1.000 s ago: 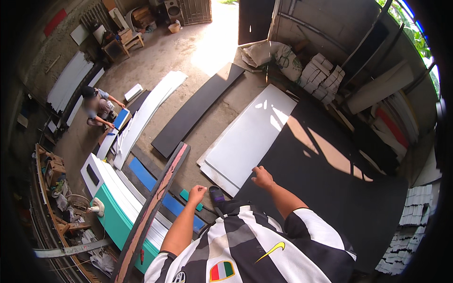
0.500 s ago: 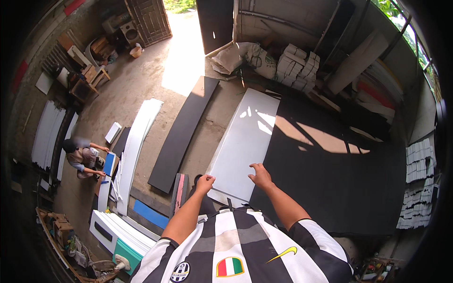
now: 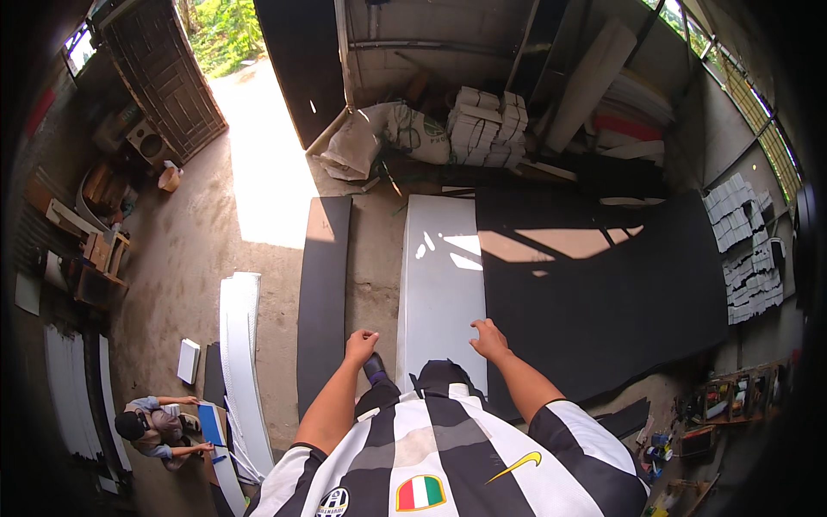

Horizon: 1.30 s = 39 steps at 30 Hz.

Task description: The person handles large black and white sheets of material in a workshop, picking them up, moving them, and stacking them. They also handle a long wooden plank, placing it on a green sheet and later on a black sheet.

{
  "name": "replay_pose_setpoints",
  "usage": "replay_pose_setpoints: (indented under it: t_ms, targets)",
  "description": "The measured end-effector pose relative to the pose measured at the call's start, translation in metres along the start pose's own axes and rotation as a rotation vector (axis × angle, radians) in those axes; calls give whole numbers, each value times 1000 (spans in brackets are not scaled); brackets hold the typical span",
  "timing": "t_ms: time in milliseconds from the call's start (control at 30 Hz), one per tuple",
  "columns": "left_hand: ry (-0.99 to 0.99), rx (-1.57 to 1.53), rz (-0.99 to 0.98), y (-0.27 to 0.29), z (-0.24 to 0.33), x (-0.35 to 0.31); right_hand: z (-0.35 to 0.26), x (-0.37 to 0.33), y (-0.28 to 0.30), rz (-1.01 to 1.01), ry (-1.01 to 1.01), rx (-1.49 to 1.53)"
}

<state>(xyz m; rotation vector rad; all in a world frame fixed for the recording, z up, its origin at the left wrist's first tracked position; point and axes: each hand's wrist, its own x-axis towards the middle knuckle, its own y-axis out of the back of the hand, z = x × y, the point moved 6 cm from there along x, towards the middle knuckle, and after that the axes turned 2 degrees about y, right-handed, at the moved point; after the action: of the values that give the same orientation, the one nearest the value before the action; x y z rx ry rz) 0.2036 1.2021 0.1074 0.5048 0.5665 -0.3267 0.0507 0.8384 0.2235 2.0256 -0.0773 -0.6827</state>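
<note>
My left hand (image 3: 362, 345) is closed, fingertips drawn together, over the floor beside the near left side of a long white foam-like sheet (image 3: 439, 302). Anything it may hold is too small to make out. My right hand (image 3: 490, 339) hovers at the sheet's right edge, thumb and forefinger apart and nothing visible between them. Sunlit patches lie across the white sheet's far part. A wide black sheet (image 3: 594, 319) adjoins it on the right. Below my left hand, my foot in a dark shoe (image 3: 374, 365) shows on the floor.
A long black strip (image 3: 324, 302) lies to my left, with white strips (image 3: 239, 345) farther over. At the lower left a crouching person (image 3: 164, 426) handles a blue-and-white piece (image 3: 211, 431). Bundled white blocks (image 3: 478, 125) and sacks (image 3: 413, 131) line the back. More white stacks (image 3: 741, 246) stand right.
My view has turned to the right, so the sheets now run more straight ahead. My left hand has moved away from the white sheet's near left corner. My right hand remains at its right edge.
</note>
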Motion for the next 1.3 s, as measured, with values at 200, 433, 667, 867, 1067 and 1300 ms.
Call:
replay_pose_setpoints:
  t_ms: [200,433,667,867,1067,1300]
  targets:
    - [-15,137,-12,56,32,61,-24,41,5,127,-145,134]
    - [-125,150,-90,52,120,157,-55,122,27,227,-184,234]
    - [-343,402,-187,33,272,264,-64,254,62,346,-218,388]
    - [-437,310,-285,-2,428,339,-107,363,167,438,-115,442]
    - [-368,191,-272,-40,509,407,-133,462,242,526,-97,467]
    - [-302,-58,-532,-101,577,520,-145,574,306,660,-65,514]
